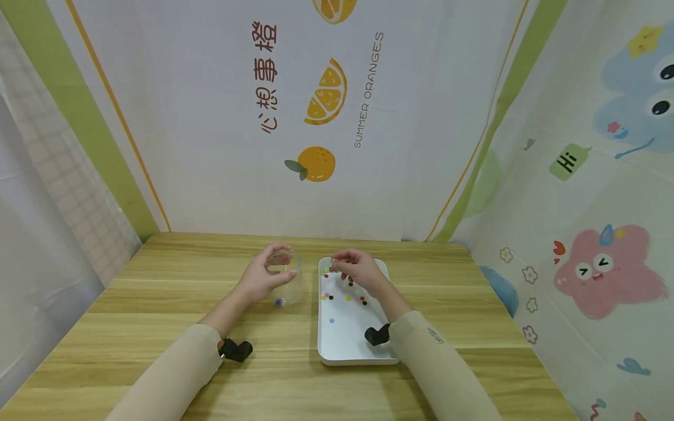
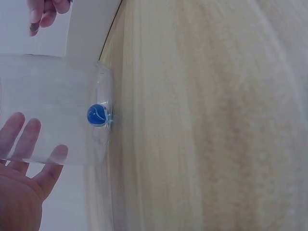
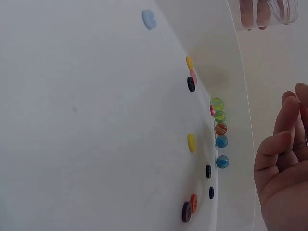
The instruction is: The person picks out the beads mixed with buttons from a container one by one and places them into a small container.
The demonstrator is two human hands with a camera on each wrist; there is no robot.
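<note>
My left hand [image 1: 263, 275] grips a clear jar [image 1: 292, 286] from its left side, thumb and fingers round the upper part. A blue marble [image 2: 97, 115] lies at the jar's bottom, which is on or just above the tabletop. Over the far part of a white tray [image 1: 344, 342] is my right hand [image 1: 363, 273]. Its fingertips pinch what looks like a small brownish marble [image 2: 34, 27], mostly hidden in the right wrist view. Several marbles, among them a red-and-clear one [image 3: 221, 128], line the tray's far wall. Buttons, including a yellow one [image 3: 191, 142] and a light blue one [image 3: 149, 19], lie scattered on the tray floor.
The tray stands right of the jar on a wood-grain table [image 1: 274, 380], its raised rim running all round. Behind the table hangs a white cloth [image 1: 210, 193] with orange prints. Another printed cloth [image 1: 526, 245] borders the right side.
</note>
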